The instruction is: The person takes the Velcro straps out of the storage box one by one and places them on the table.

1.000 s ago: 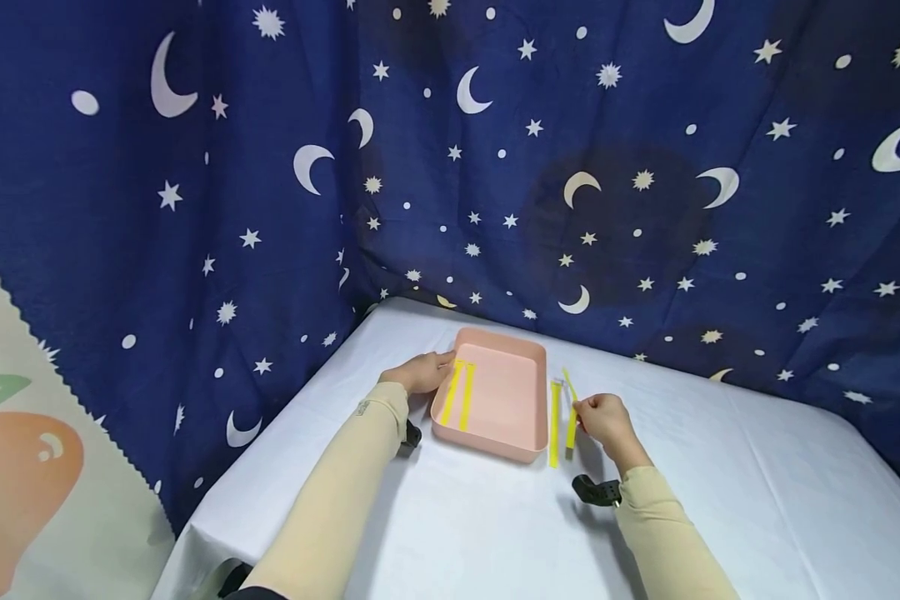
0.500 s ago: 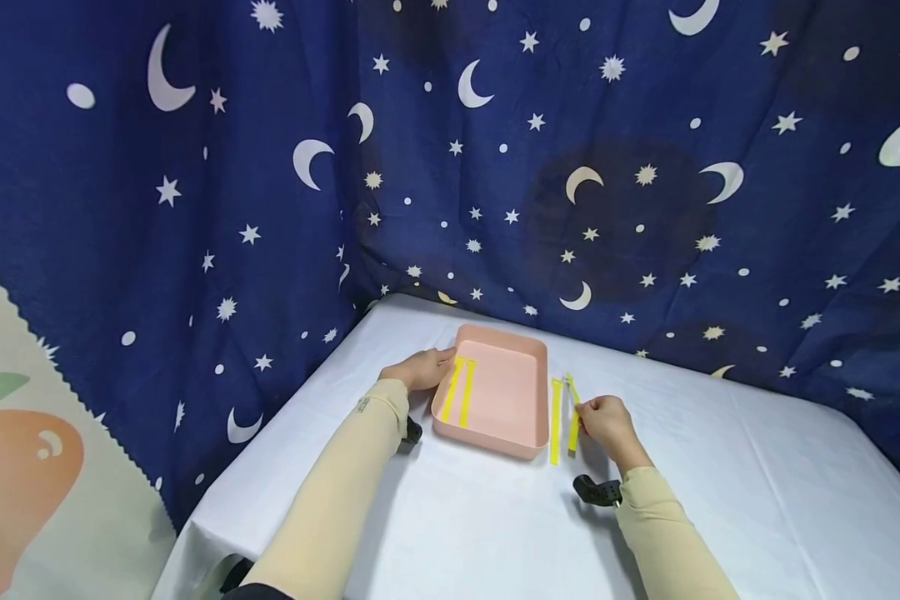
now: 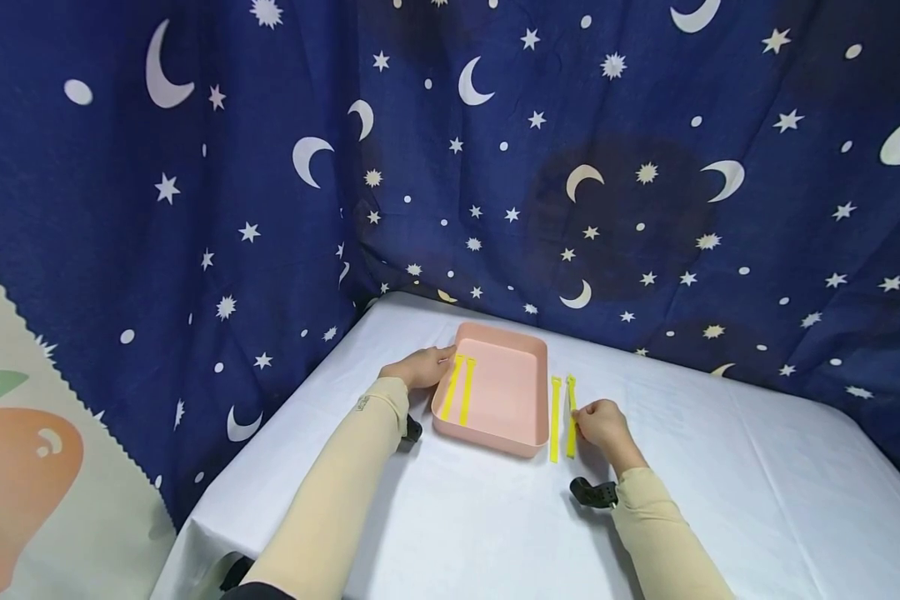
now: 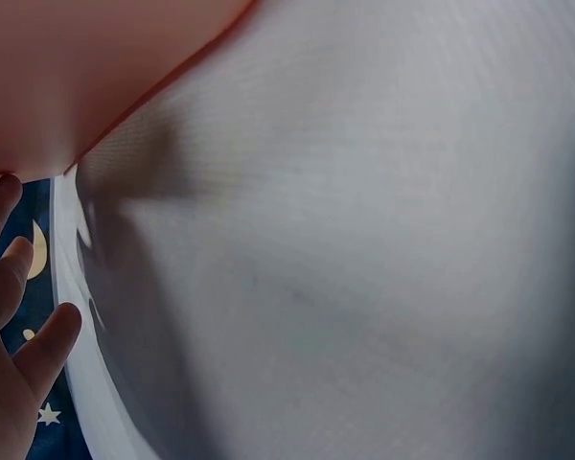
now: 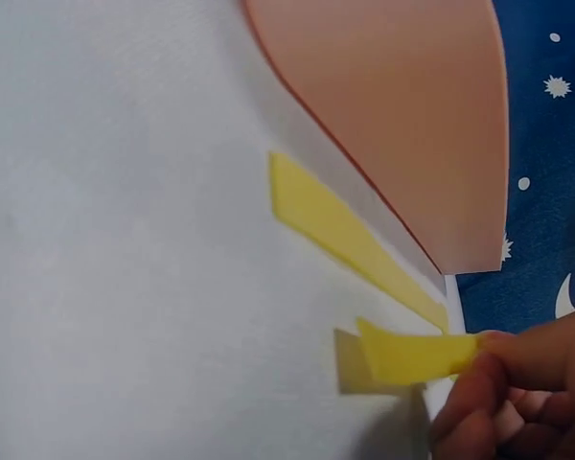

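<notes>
Pink tray: sits on the white counter point(image 3: 465, 517), its bare floor point(image 3: 504, 387) showing to the right of two yellow strips.
Strips inside: the outer strip point(image 3: 452, 389) runs along the left wall, the inner strip point(image 3: 467, 393) just beside it, nearly parallel.
Strips outside: the loose strip point(image 3: 555, 421) lies just right of the tray; the held strip point(image 5: 412, 359) is to the right of that one, apart from it, near end raised above its own shadow.
Right hand point(image 3: 602, 422): thumb and finger closed narrowly on the held strip.
Left hand point(image 3: 417, 369): at the tray's left rim, fingers spread, one touching the wall; cannot tell whether they pinch it.
Step in hand: seemingly handling the held strip while the other hand steadies the tray.
Next move calls for: probably a light, firm pinch, since the strip looks bendy, and keeping clear of the loose strip.
Behind: a dark blue curtain point(image 3: 270, 208) with moons and stars.
</notes>
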Motion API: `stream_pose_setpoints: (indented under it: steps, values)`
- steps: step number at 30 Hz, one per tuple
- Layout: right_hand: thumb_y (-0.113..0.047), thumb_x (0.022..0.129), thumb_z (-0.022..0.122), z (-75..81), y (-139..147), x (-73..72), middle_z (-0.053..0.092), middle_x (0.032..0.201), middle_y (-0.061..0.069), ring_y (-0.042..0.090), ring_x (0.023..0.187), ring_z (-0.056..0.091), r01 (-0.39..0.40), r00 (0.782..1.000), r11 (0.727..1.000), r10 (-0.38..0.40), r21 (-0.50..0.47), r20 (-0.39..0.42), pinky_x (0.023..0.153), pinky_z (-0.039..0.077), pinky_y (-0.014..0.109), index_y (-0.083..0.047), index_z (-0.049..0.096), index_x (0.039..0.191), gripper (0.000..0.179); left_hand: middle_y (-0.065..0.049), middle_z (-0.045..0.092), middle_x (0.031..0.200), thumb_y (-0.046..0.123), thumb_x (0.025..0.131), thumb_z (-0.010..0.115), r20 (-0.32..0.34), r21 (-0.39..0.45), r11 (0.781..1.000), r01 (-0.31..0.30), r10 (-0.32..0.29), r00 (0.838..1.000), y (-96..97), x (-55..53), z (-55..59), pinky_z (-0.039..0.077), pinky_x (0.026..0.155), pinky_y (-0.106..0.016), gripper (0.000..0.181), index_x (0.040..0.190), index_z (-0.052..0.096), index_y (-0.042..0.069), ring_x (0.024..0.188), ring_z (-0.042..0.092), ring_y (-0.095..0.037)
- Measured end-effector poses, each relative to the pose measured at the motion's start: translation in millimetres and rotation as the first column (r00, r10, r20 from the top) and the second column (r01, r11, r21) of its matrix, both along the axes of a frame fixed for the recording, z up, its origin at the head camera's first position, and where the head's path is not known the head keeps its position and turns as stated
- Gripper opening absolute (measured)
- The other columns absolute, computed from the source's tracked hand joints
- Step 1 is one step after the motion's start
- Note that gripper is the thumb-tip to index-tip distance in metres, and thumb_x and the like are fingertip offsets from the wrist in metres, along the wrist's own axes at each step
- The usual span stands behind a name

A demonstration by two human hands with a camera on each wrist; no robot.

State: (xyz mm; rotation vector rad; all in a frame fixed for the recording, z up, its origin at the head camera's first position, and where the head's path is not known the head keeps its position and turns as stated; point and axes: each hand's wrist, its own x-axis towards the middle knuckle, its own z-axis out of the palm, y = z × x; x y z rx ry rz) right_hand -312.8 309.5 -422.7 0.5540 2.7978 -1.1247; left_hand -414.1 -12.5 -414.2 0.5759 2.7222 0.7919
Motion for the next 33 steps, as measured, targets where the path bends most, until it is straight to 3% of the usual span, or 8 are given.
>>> stream_pose_setpoints:
  steps: [9, 33]
  values:
    - [-0.016, 0.101, 0.053, -3.7, -3.1, 1.2, 0.059, 0.069, 0.005, 0.017, 0.064, 0.054, -0.023, 0.999, 0.999, 0.021, 0.033, 0.043, 0.056, 0.044, 0.026, 0.000, 0.058, 0.088, 0.021, -0.006, 0.034, 0.163, 0.041, 0.109, 0.031, 0.002, -0.006, 1.000, -0.005, 0.005, 1.000, 0.1, 1.2, 1.2, 0.024, 0.126, -0.046, 0.053, 0.160, 0.027, 0.027, 0.153, 0.027, -0.026]
    - [-0.013, 0.095, 0.059, -2.4, -9.3, 2.8, 0.057, 0.068, 0.007, 0.017, 0.064, 0.055, -0.037, 0.999, 0.994, 0.033, 0.106, 0.042, 0.055, 0.044, 0.024, 0.004, 0.056, 0.091, 0.018, -0.008, 0.035, 0.163, 0.034, 0.109, 0.033, -0.004, 0.003, 1.000, 0.008, -0.008, 1.000, 0.2, 2.4, 2.5, 0.025, 0.126, -0.045, 0.052, 0.160, 0.028, 0.023, 0.153, 0.028, -0.027]
